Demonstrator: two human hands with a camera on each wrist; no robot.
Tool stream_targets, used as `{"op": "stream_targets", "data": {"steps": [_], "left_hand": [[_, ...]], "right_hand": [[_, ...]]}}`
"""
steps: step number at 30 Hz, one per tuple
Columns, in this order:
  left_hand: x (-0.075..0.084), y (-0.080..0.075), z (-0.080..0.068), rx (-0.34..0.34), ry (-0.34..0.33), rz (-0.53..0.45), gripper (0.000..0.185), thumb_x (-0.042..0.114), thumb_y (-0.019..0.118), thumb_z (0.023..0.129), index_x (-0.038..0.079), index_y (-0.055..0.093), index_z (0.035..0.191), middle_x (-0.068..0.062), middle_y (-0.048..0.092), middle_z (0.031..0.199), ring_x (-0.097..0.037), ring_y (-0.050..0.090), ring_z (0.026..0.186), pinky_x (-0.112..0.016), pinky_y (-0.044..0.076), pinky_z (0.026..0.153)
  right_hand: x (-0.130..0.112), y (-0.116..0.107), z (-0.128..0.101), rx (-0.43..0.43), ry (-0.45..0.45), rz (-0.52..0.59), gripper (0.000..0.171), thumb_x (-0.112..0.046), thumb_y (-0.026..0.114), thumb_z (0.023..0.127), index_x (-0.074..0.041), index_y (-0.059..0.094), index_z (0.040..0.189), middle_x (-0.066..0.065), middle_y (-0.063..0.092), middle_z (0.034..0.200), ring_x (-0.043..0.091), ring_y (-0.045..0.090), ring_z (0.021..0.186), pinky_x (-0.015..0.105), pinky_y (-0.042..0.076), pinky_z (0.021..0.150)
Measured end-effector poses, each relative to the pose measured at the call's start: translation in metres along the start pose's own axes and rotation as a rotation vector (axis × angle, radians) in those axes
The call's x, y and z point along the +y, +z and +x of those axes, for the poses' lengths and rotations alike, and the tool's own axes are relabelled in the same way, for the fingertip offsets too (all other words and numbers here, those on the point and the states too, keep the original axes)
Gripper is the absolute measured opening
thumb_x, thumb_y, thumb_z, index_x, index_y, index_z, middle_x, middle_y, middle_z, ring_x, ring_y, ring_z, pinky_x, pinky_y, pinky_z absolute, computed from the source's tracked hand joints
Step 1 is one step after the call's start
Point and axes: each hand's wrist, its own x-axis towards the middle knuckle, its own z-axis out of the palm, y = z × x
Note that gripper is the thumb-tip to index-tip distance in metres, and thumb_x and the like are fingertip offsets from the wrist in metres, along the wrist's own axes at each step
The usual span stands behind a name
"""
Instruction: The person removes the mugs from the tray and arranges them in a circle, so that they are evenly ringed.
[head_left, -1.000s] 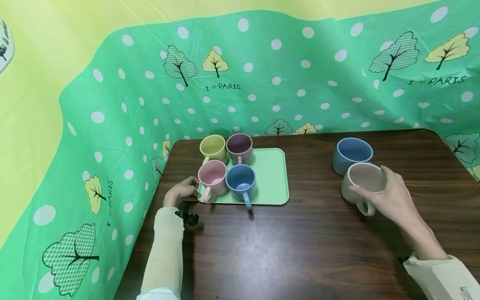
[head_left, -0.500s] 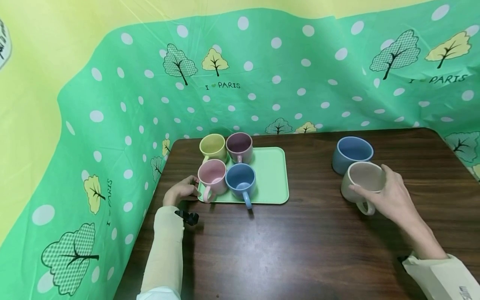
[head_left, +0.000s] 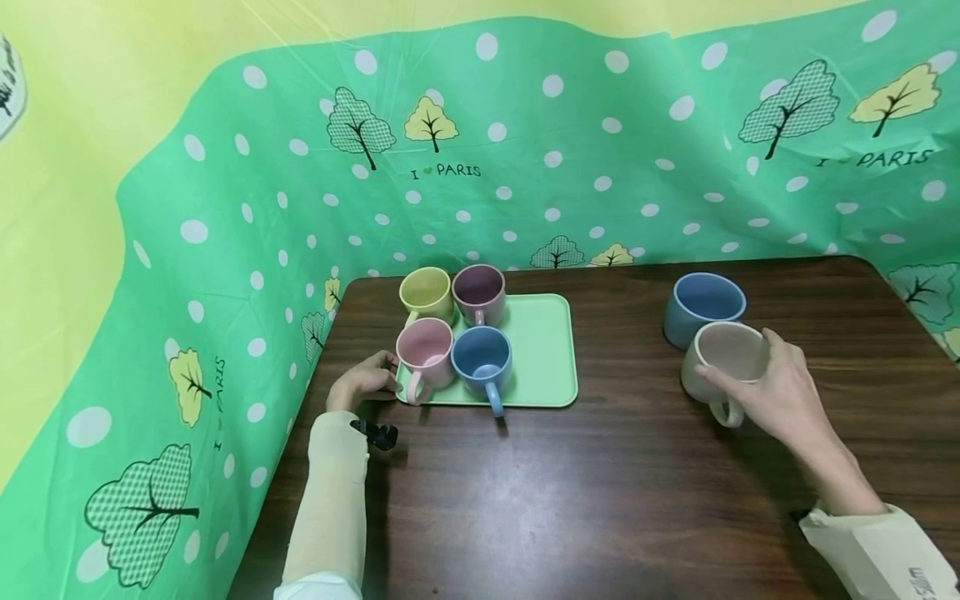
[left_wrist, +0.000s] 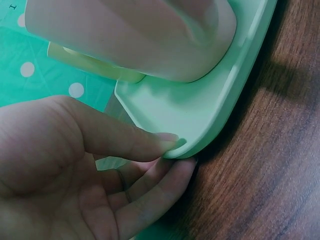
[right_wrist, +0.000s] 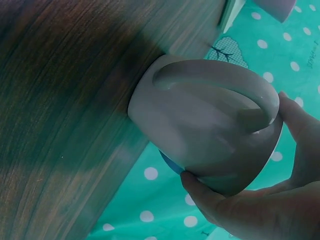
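Note:
At the near left corner of a light green tray [head_left: 543, 358], my left hand [head_left: 363, 382] pinches the rim, thumb on top and fingers beneath, as the left wrist view shows. On the tray stand a yellow mug [head_left: 426, 293], a purple mug [head_left: 479, 293], a pink mug [head_left: 425, 354] and a blue mug [head_left: 482, 362], all upright. Over on the right, my right hand [head_left: 780, 392] grips a beige mug [head_left: 705, 379] around its rim. Its handle [right_wrist: 220, 70] points toward me. Just behind it is another blue mug [head_left: 701, 312], partly hidden by the beige one.
Everything rests on a dark brown wooden table [head_left: 517, 500]. A green and yellow patterned cloth [head_left: 555, 150] hangs along the back and left sides. The tray's right part is bare green. A stretch of table separates the tray from the two mugs on the right.
The beige mug's handle has shifted slightly left, and my right hand has moved a little the same way with it. My left hand and the tray have stayed in place.

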Motion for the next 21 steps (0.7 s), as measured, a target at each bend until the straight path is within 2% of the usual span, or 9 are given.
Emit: {"op": "stream_targets", "data": {"steps": [5, 16, 21], "left_hand": [[0.0002, -0.0005, 0.0008, -0.005, -0.005, 0.001, 0.046, -0.01, 0.054, 0.083, -0.001, 0.036, 0.124, -0.015, 0.042, 0.11, -0.02, 0.052, 0.088, -0.034, 0.053, 0.08], [-0.0015, -0.0005, -0.0011, 0.02, -0.007, 0.023, 0.045, -0.007, 0.056, 0.081, 0.002, 0.039, 0.122, -0.012, 0.047, 0.101, -0.02, 0.053, 0.086, -0.031, 0.052, 0.076], [-0.0019, -0.0006, -0.0016, 0.021, 0.004, 0.017, 0.046, -0.008, 0.056, 0.08, 0.002, 0.039, 0.122, -0.012, 0.047, 0.104, -0.02, 0.053, 0.088, -0.031, 0.052, 0.077]], "right_hand": [[-0.0006, 0.0003, 0.0002, -0.002, 0.005, -0.015, 0.112, -0.055, 0.066, 0.081, 0.01, 0.004, 0.148, 0.044, 0.019, 0.139, 0.056, 0.034, 0.111, 0.068, 0.04, 0.074], [-0.0005, 0.0005, -0.0007, -0.024, 0.012, -0.018, 0.112, -0.053, 0.065, 0.083, 0.01, -0.001, 0.147, 0.045, 0.013, 0.142, 0.058, 0.033, 0.111, 0.069, 0.039, 0.075], [-0.0017, 0.0006, -0.0012, -0.029, 0.016, -0.032, 0.113, -0.055, 0.064, 0.083, 0.01, -0.002, 0.148, 0.044, 0.01, 0.143, 0.058, 0.033, 0.111, 0.069, 0.04, 0.075]]}}
